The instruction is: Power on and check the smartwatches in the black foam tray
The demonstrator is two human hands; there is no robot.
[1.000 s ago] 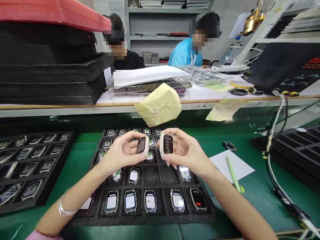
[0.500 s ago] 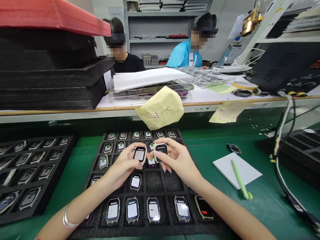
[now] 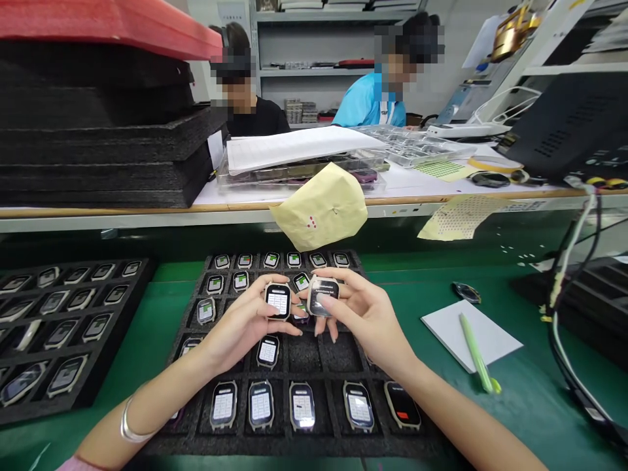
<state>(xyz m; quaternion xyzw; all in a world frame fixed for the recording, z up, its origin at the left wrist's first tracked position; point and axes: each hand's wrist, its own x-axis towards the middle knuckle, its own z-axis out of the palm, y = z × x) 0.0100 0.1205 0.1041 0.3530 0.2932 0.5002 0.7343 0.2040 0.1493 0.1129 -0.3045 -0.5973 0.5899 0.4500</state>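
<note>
Above the middle of a black foam tray (image 3: 304, 445), my left hand (image 3: 250, 311) grips a smartwatch body (image 3: 277, 301) by its edges; its lit screen shows a white grid. Beside it, my right hand (image 3: 360, 311) holds a second smartwatch body (image 3: 323, 297), its dark screen bearing pale text, with the thumb lying on the glass. The two watches are close but apart. Strapless watches lie in the tray's pockets below; a front-row watch (image 3: 260, 404) shows a white grid, and the rightmost watch (image 3: 402, 405) shows a red patch. My hands hide part of the tray.
Another foam tray of watches (image 3: 63, 327) lies left. To the right are a white paper pad (image 3: 500, 340) with a green pen (image 3: 475, 353), a loose watch part (image 3: 466, 292) and hanging cables (image 3: 557, 288). Stacked black foam (image 3: 98, 144) stands on the shelf; two people sit behind it.
The right watch's screen text has changed, and that watch now faces me more squarely with my thumb on it. The left watch is turned slightly more upright. The whole view has shifted a little.
</note>
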